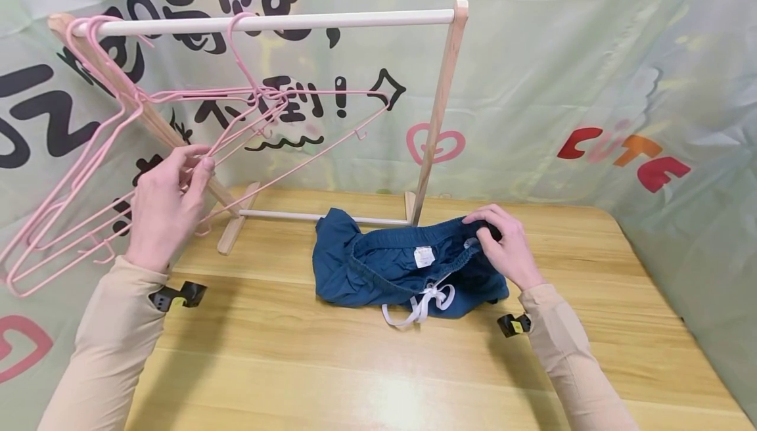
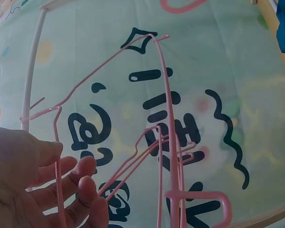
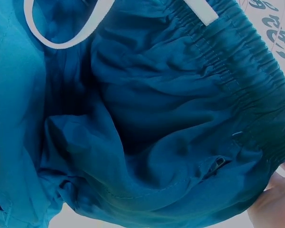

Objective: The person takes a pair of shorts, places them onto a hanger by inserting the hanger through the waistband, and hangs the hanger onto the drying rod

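Observation:
Several pink wire clothes hangers [image 1: 313, 167] hang from the white bar of a small garment rack [image 1: 331, 20]. My left hand [image 1: 168, 204] pinches the wire of one hanger between thumb and fingers; the left wrist view shows that wire [image 2: 59, 190] crossing the fingers. On the table lies a pair of blue shorts [image 1: 349, 273] with an elastic waistband, a white inside label [image 1: 424, 257] and a white drawstring [image 1: 434, 296] tied in a bow. My right hand [image 1: 508, 247] grips the waistband at its right end. The waist opening faces up, and folds hide the legs.
The wooden table [image 1: 307, 365] carries the rack's feet [image 1: 236, 227] behind the shorts and to their left. A printed cloth backdrop [image 1: 532, 76] stands behind the table. At the far left the hangers overlap one another near the rack's left post.

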### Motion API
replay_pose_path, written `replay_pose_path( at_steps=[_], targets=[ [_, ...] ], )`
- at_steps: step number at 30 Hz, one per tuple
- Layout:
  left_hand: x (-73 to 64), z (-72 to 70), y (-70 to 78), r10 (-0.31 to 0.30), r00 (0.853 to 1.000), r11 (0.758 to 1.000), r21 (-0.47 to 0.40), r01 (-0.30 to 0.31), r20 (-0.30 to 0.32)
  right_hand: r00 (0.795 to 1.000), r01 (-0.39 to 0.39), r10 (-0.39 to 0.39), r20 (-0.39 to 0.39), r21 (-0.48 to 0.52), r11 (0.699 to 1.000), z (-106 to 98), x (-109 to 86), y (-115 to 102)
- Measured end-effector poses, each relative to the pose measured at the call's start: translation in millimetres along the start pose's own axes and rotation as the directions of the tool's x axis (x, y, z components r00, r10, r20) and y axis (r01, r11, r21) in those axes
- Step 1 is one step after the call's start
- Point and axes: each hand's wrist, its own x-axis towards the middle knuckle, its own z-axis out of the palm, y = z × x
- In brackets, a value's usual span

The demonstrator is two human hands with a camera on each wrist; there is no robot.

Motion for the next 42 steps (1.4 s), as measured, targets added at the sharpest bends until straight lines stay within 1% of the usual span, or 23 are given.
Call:
replay_pose_path(
  at_steps=[4,12,18,21,23,25,30,36,40,42],
  targets=[
    [0.3,1.1,-1.7,0.001,1.0,1.0,-0.005,-0.001,0.005,1.0,-0.006,0.006,0.005,-0.003,1.0,-1,0.1,1],
    [0.7,3.3,-5.2,0.039,0.998,0.999,-0.028,-0.041,-0.047,1.0,-0.006,0.006,0.013,-0.007,1.0,-1,-0.2,2],
    [2.1,2.8,-5.8,0.063,0.995,0.996,-0.055,-0.067,-0.071,1.0,-0.009,0.009,0.013,0.0,1.0,-1,-0.4,2],
    [3.7,1.4,-6.2,0.063,0.995,0.995,-0.076,-0.069,-0.081,1.0,-0.011,0.011,0.012,0.004,1.0,-1,-0.7,2],
    [4.6,0.1,-6.3,0.045,0.995,0.994,-0.095,-0.053,-0.092,1.0,-0.012,0.012,0.011,0.003,1.0,-1,-0.8,2],
    [5.5,-2.0,-6.6,0.035,0.993,0.993,-0.111,-0.048,-0.112,1.0,-0.012,0.012,0.01,0.002,1.0,-1,-0.8,3],
    [7.0,-11.4,-7.7,0.061,0.986,0.988,-0.13,-0.082,-0.154,1.0,-0.013,0.013,0.005,0.008,1.0,-1,-0.5,4],
    [4.3,-23.9,-11.1,0.092,0.983,0.985,-0.13,-0.113,-0.158,1.0,0.003,-0.003,-0.004,0.018,1.0,0,0.1,5],
    [1.7,-29.5,-14.7,0.12,0.98,0.985,-0.107,-0.139,-0.161,1.0,-0.007,0.008,-0.015,0.025,1.0,0,0.8,4],
    [0.4,-32.3,-16.6,0.125,0.978,0.984,-0.107,-0.144,-0.164,1.0,-0.014,0.014,-0.017,0.034,0.999,-1,0.7,4]
  ],
)
